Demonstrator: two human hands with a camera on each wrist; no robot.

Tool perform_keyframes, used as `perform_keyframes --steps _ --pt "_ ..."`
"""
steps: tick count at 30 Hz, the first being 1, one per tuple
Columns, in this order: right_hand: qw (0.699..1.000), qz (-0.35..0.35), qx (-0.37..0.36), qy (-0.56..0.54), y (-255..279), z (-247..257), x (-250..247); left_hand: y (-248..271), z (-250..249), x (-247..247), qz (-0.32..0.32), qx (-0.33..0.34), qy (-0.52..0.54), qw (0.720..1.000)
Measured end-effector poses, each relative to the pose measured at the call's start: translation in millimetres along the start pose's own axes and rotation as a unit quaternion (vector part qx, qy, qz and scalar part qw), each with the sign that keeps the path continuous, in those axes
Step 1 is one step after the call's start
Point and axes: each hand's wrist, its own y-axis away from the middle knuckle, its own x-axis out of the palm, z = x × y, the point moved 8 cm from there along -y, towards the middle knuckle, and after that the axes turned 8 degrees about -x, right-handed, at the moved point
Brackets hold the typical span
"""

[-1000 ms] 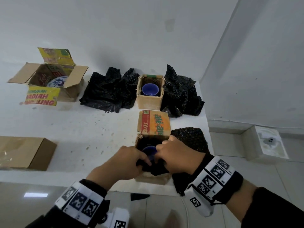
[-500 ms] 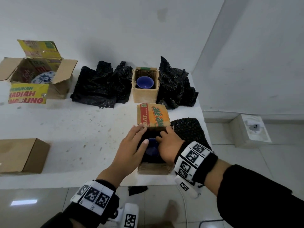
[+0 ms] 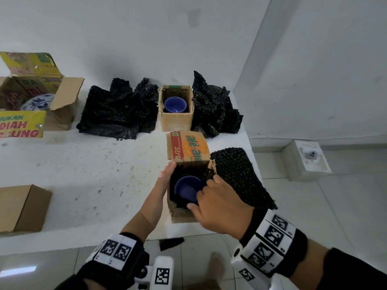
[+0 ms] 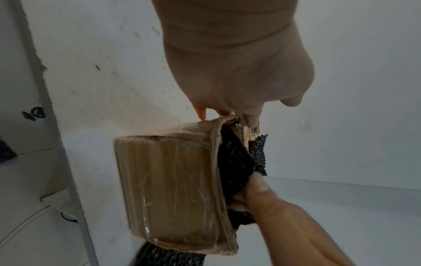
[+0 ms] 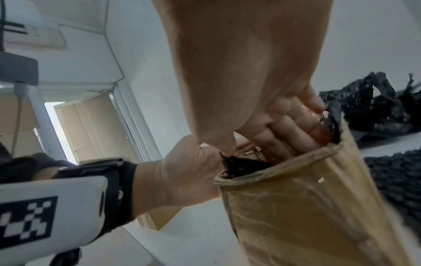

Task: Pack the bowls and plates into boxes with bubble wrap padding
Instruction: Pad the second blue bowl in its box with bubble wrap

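Note:
A small cardboard box (image 3: 182, 214) stands at the table's near edge, its printed flap (image 3: 188, 148) folded back. Black bubble wrap (image 4: 237, 162) lines it, and a blue bowl (image 3: 185, 188) sits inside. My left hand (image 3: 165, 174) lies flat along the box's left wall, fingertips at the flap corner. My right hand (image 3: 205, 191) reaches in at the right side, its fingers (image 5: 289, 133) inside the wall and its thumb (image 4: 257, 181) pinching the wrap. A loose wrap sheet (image 3: 236, 174) lies to the right of the box.
Behind stands another open box (image 3: 176, 122) holding a blue bowl (image 3: 175, 104), flanked by crumpled black wrap piles (image 3: 119, 111) (image 3: 213, 109). At far left an open box (image 3: 62, 114) holds a patterned plate (image 3: 37, 102). A closed brown box (image 3: 23, 208) sits near left.
My left hand has slid off the top of the box to its left wall with the fingers straightened. The right hand shifted to the right side, uncovering the bowl.

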Motion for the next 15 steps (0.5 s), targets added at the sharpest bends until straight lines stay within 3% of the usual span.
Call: perform_keyframes --steps 5,9,11,13,15 --pt "0.991 0.132 0.031 0.001 -11 -4 17 0 2 -2 0.019 0.000 -0.021 1.000" --pt "0.955 0.275 0.052 -0.101 -22 -18 39 1 -2 -2 0.008 -0.009 -0.037 0.999" --pt "0.946 0.312 0.032 -0.075 -25 -20 45 8 -6 1 0.020 -0.002 -0.028 0.999" --pt "0.962 0.268 0.017 -0.050 -30 -21 38 2 -4 -2 0.015 0.011 -0.024 1.000" --pt "0.989 0.137 0.004 -0.054 -35 -22 18 -28 23 -17 0.044 -0.016 -0.026 0.999"
